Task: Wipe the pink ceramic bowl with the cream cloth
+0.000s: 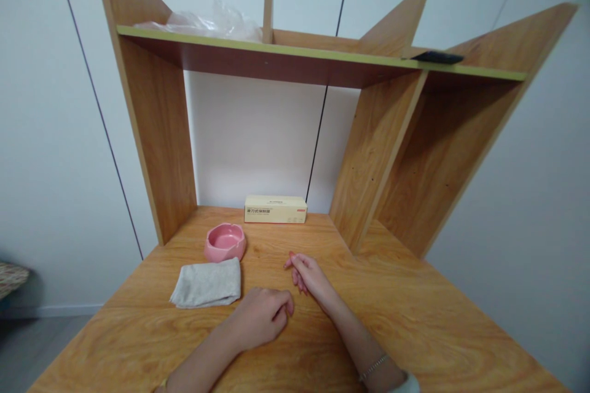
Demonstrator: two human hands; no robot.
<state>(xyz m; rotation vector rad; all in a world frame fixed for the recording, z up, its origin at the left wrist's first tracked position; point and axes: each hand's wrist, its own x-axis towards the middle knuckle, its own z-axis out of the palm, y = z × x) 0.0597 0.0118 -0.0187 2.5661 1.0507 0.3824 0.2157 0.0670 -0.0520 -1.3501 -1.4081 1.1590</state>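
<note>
My left hand point(262, 318) rests on the wooden desk point(415, 319), palm down, fingers curled loosely under, holding nothing I can see. My right hand point(308, 275) lies just beyond it, fingers bent and together, fingertips touching the desk, also with nothing in it. A folded grey cloth point(208, 284) lies flat to the left of my left hand, a short gap away. Behind the cloth stands a small pink bowl point(225, 241), which looks empty. A long cream box point(275, 209) with printed text sits against the back wall.
A wooden hutch frames the desk with side panels and an upper shelf point(295, 52). On the shelf lie a crumpled clear plastic bag point(207, 23) at left and a flat black object point(437, 57) at right. An angled divider point(369, 172) stands to the right.
</note>
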